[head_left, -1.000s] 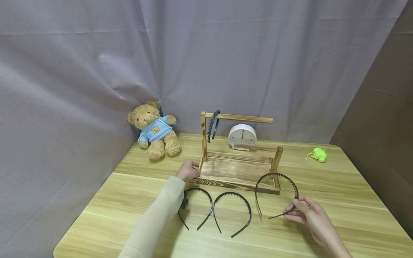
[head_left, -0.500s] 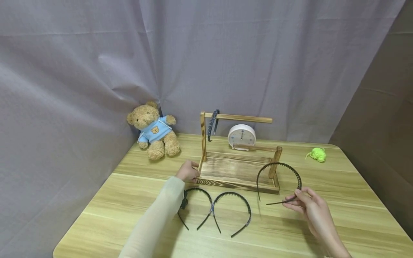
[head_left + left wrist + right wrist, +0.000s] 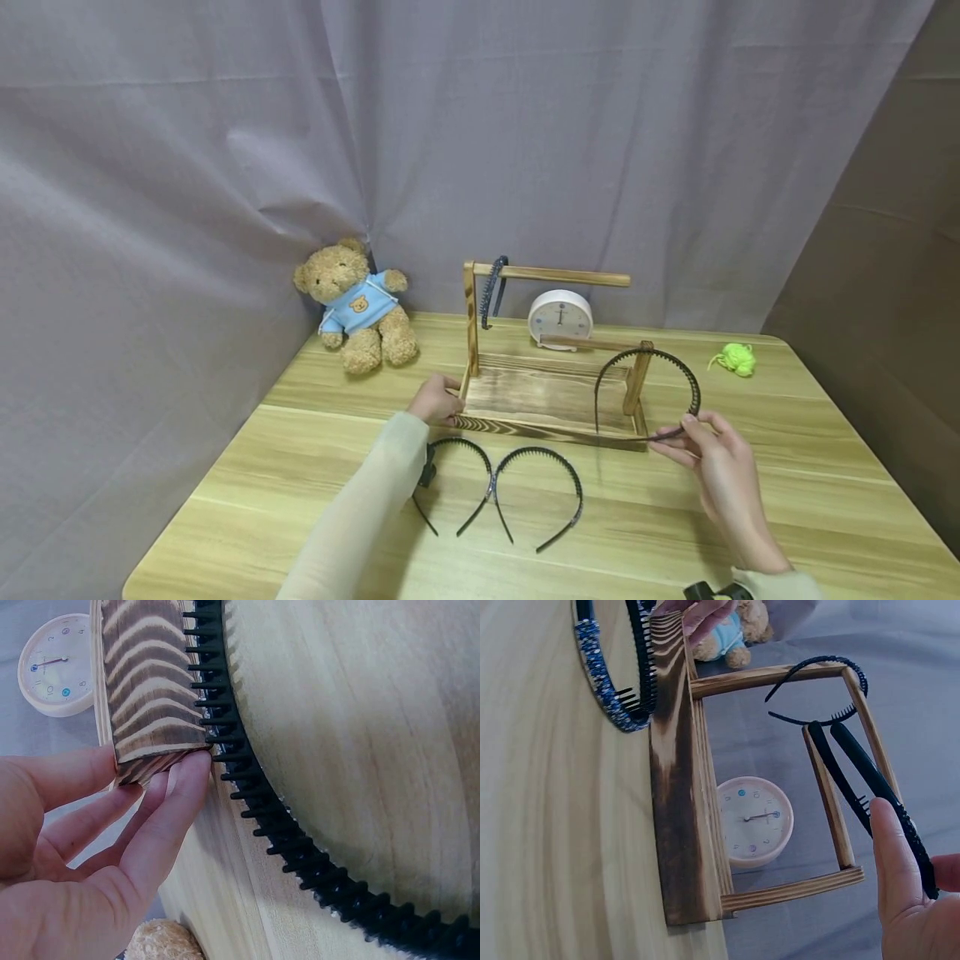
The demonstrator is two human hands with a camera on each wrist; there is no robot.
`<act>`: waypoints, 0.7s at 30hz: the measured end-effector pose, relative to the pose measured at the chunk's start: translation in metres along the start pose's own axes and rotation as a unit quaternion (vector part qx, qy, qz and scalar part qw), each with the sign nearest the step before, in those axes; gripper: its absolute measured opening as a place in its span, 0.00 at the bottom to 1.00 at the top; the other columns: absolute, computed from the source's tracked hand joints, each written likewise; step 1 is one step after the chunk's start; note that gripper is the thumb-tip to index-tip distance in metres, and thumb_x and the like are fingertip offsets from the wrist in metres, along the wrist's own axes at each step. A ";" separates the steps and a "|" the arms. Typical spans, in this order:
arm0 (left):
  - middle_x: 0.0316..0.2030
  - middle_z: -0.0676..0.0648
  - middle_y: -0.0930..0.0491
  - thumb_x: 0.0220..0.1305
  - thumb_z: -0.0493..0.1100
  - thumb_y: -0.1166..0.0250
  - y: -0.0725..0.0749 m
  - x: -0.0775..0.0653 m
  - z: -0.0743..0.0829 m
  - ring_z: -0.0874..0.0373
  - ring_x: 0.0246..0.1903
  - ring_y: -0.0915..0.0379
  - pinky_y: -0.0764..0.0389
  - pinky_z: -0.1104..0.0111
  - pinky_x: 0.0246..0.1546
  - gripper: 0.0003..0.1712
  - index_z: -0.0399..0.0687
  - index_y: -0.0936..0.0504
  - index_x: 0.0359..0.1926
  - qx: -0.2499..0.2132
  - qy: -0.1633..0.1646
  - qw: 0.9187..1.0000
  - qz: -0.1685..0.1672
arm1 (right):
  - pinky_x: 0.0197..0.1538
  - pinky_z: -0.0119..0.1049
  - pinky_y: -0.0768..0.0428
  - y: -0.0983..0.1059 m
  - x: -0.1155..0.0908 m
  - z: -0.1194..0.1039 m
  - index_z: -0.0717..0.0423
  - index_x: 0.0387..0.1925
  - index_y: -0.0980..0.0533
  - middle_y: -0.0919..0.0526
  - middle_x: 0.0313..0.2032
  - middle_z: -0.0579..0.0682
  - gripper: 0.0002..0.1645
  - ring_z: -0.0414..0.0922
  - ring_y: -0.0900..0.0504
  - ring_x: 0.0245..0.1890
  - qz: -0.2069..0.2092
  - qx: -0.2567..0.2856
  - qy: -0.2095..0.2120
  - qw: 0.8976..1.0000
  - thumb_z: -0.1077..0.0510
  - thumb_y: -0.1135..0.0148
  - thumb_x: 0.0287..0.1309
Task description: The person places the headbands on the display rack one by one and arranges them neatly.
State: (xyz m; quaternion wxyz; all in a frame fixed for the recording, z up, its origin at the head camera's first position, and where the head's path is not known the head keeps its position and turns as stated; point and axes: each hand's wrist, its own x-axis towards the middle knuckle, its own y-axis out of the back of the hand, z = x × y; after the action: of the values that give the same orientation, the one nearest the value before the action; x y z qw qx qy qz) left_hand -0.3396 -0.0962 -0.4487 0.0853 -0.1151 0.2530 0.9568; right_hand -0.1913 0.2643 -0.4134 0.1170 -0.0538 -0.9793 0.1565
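My left hand [image 3: 435, 398] grips the front left corner of a wooden rack [image 3: 551, 432]; the left wrist view shows thumb and fingers on either side of that corner [image 3: 154, 712]. In my right hand [image 3: 723, 471] a black toothed headband [image 3: 697, 387] is pinched at one side, its arch up and its ends down. It overlaps the post of the rack's lower bar [image 3: 592, 342] in the head view. Another dark headband [image 3: 489, 296] hangs at the left end of the upper bar [image 3: 570, 275]. Two more headbands, one left [image 3: 474, 446] and one right [image 3: 555, 454], lie in front of the rack.
Behind the rack stands a round white clock [image 3: 560, 318]. A teddy bear [image 3: 360, 308] in a blue top sits at the back left, and a ball of neon yellow-green yarn [image 3: 738, 360] lies at the back right. Grey cloth [image 3: 600, 150] hangs behind the table.
My right hand has moved forward and up with its headband, from in front of the rack to over its right post. My left hand stays at the rack's corner.
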 end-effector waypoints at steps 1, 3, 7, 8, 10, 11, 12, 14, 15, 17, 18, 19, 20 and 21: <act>0.42 0.35 0.18 0.65 0.30 0.40 0.000 0.000 0.000 0.61 0.17 0.29 0.16 0.70 0.22 0.28 0.30 0.32 0.66 0.002 -0.001 1.000 0.000 | 0.44 0.40 0.14 -0.001 0.001 0.000 0.63 0.34 0.29 0.14 0.30 0.54 0.08 0.47 0.12 0.34 0.004 0.004 0.003 1.000 0.62 0.48 0.71; 0.41 0.36 0.18 0.65 0.30 0.39 0.000 0.001 -0.001 0.61 0.17 0.29 0.17 0.72 0.21 0.28 0.30 0.32 0.66 0.001 -0.001 1.000 -0.001 | 0.43 0.40 0.14 -0.004 0.003 -0.001 0.63 0.34 0.29 0.14 0.30 0.54 0.08 0.47 0.12 0.33 0.013 0.005 0.008 1.000 0.62 0.48 0.71; 0.41 0.36 0.18 0.65 0.30 0.40 0.000 -0.001 0.000 0.60 0.17 0.29 0.17 0.71 0.21 0.28 0.30 0.31 0.65 -0.001 -0.002 1.000 0.000 | 0.42 0.39 0.14 -0.009 0.007 -0.003 0.64 0.34 0.30 0.14 0.29 0.54 0.09 0.46 0.12 0.33 0.031 0.002 0.021 0.999 0.62 0.49 0.71; 0.40 0.36 0.18 0.65 0.30 0.40 -0.001 -0.001 0.000 0.60 0.17 0.29 0.17 0.71 0.21 0.28 0.30 0.31 0.65 -0.001 -0.004 1.000 0.000 | 0.42 0.39 0.14 -0.010 0.008 -0.004 0.63 0.34 0.30 0.14 0.29 0.54 0.09 0.46 0.12 0.33 0.034 0.000 0.023 0.999 0.62 0.49 0.72; 0.39 0.36 0.18 0.65 0.29 0.40 -0.001 -0.002 0.001 0.60 0.17 0.29 0.16 0.70 0.22 0.27 0.30 0.31 0.65 -0.001 -0.008 1.000 0.001 | 0.43 0.38 0.14 -0.011 0.010 -0.005 0.63 0.34 0.30 0.14 0.29 0.54 0.09 0.46 0.12 0.33 0.042 0.002 0.025 0.999 0.62 0.49 0.71; 0.39 0.36 0.17 0.64 0.29 0.40 -0.001 -0.003 0.001 0.60 0.17 0.29 0.16 0.70 0.22 0.27 0.30 0.31 0.65 -0.001 -0.010 1.000 0.002 | 0.43 0.39 0.14 -0.012 0.011 -0.005 0.64 0.34 0.30 0.15 0.29 0.54 0.09 0.46 0.12 0.33 0.046 0.004 0.026 0.999 0.63 0.49 0.71; 0.38 0.36 0.17 0.64 0.29 0.40 -0.001 -0.003 0.001 0.59 0.17 0.28 0.16 0.69 0.22 0.27 0.30 0.31 0.65 0.000 -0.011 1.000 0.002 | 0.43 0.39 0.14 -0.013 0.012 -0.006 0.65 0.34 0.30 0.15 0.29 0.53 0.09 0.45 0.13 0.32 0.051 0.006 0.027 0.998 0.63 0.49 0.71; 0.38 0.37 0.17 0.64 0.29 0.40 -0.001 -0.003 0.001 0.60 0.17 0.28 0.16 0.70 0.22 0.27 0.30 0.31 0.65 0.001 -0.012 1.000 0.002 | 0.43 0.39 0.14 -0.014 0.015 -0.007 0.66 0.34 0.31 0.15 0.29 0.54 0.09 0.46 0.13 0.32 0.063 0.011 0.029 0.998 0.63 0.50 0.71; 0.38 0.37 0.17 0.64 0.29 0.40 -0.001 -0.003 0.000 0.60 0.17 0.29 0.16 0.70 0.21 0.27 0.30 0.31 0.65 0.002 -0.012 1.000 0.002 | 0.43 0.39 0.14 -0.015 0.016 -0.008 0.66 0.35 0.31 0.15 0.29 0.54 0.08 0.46 0.13 0.32 0.070 0.011 0.030 0.997 0.64 0.50 0.71; 0.39 0.36 0.17 0.64 0.29 0.40 -0.001 -0.003 0.000 0.60 0.16 0.29 0.17 0.71 0.21 0.28 0.30 0.31 0.65 0.002 -0.011 1.000 0.002 | 0.42 0.39 0.14 -0.018 0.019 -0.010 0.66 0.35 0.31 0.15 0.28 0.54 0.08 0.45 0.13 0.32 0.083 0.009 0.034 0.996 0.64 0.50 0.71; 0.39 0.36 0.17 0.64 0.29 0.40 -0.001 -0.003 0.000 0.60 0.16 0.30 0.18 0.71 0.20 0.28 0.30 0.31 0.65 0.001 -0.009 1.000 0.002 | 0.42 0.39 0.14 -0.019 0.021 -0.011 0.66 0.35 0.31 0.15 0.28 0.54 0.08 0.46 0.13 0.32 0.089 0.004 0.037 0.995 0.64 0.50 0.71; 0.40 0.36 0.18 0.64 0.29 0.39 -0.001 -0.003 0.000 0.61 0.16 0.30 0.18 0.72 0.20 0.28 0.30 0.31 0.65 0.000 -0.008 1.000 0.002 | 0.42 0.39 0.13 -0.021 0.023 -0.012 0.66 0.35 0.31 0.15 0.28 0.54 0.08 0.46 0.13 0.32 0.095 0.004 0.040 0.995 0.64 0.50 0.71; 0.40 0.36 0.18 0.64 0.30 0.39 -0.001 -0.003 0.000 0.61 0.16 0.30 0.19 0.72 0.19 0.28 0.31 0.31 0.65 0.000 -0.008 1.000 0.002 | 0.42 0.39 0.13 -0.022 0.025 -0.013 0.66 0.35 0.31 0.15 0.29 0.54 0.08 0.46 0.13 0.32 0.099 0.000 0.043 0.994 0.64 0.50 0.71; 0.40 0.36 0.18 0.64 0.30 0.39 -0.001 -0.003 0.000 0.61 0.15 0.31 0.19 0.72 0.18 0.28 0.30 0.31 0.65 0.001 -0.009 1.000 0.002 | 0.41 0.39 0.13 -0.023 0.027 -0.014 0.66 0.35 0.31 0.15 0.29 0.55 0.08 0.46 0.13 0.32 0.104 -0.003 0.045 0.994 0.63 0.50 0.71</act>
State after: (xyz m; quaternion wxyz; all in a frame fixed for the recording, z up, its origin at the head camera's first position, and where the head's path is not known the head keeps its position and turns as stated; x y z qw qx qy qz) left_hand -0.3368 -0.0958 -0.4487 0.0860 -0.1055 0.2530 0.9578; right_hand -0.2152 0.2503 -0.3874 0.1441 -0.1624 -0.9625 0.1627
